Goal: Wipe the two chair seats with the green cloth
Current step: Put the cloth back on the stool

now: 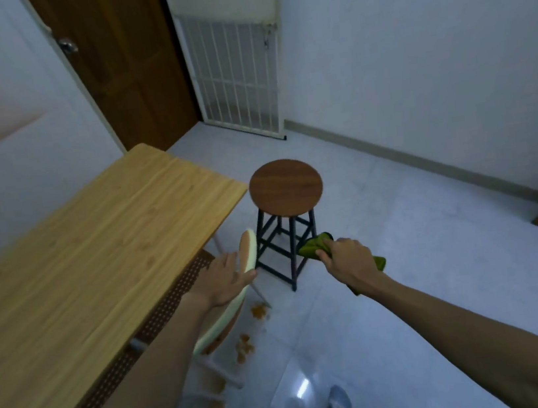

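Note:
A round brown stool seat [285, 187] on black legs stands on the floor beside the table's far corner. A second chair with a cream curved backrest [247, 249] is tucked under the table; its seat is mostly hidden. My left hand [223, 280] lies flat against that backrest with fingers spread. My right hand [346, 260] is closed around a crumpled green cloth [315, 246], held in the air in front of the stool's legs, below its seat.
A light wooden table [96, 262] fills the left. Orange-brown crumbs [244, 344] lie on the white tiled floor under the cream chair. A brown door [123, 61] and a white barred gate [235, 70] are behind. Open floor lies to the right.

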